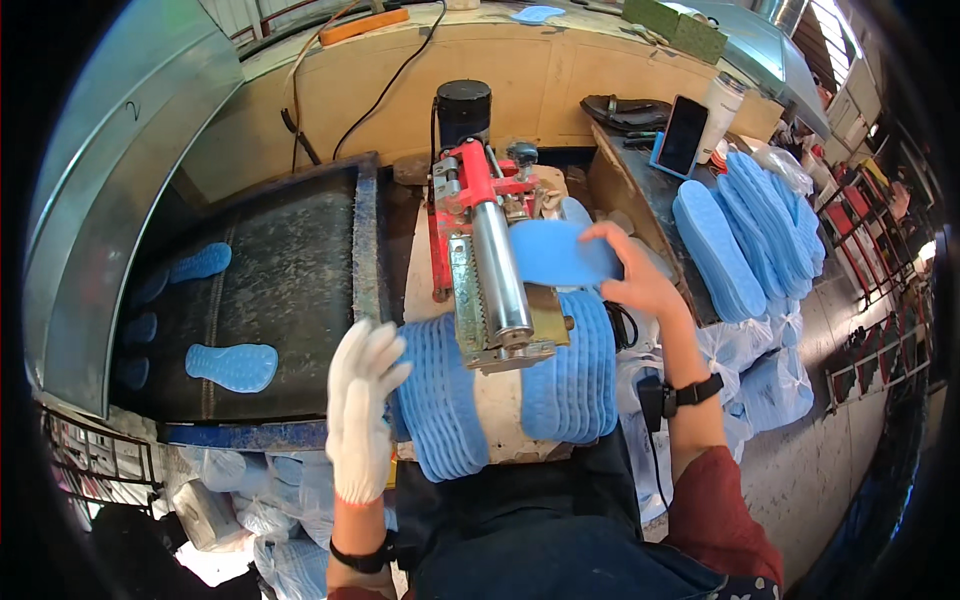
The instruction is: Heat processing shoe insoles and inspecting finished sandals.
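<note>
My right hand (640,275) is bare and grips a light blue shoe insole (560,253), holding it flat against the steel roller (498,270) of a small red machine (478,180). My left hand (362,400) wears a white knit glove; its fingers are spread and rest on the edge of a fanned pile of blue insoles (438,400) left of the roller. A second fanned pile of insoles (580,375) lies right of the roller, below my right hand.
A dark conveyor belt (290,280) to the left carries several insoles, one (232,366) near the front. A metal hood (110,190) curves over its left end. Stacked insoles (750,235), a phone (683,135) and a white cup (720,115) sit on the right bench.
</note>
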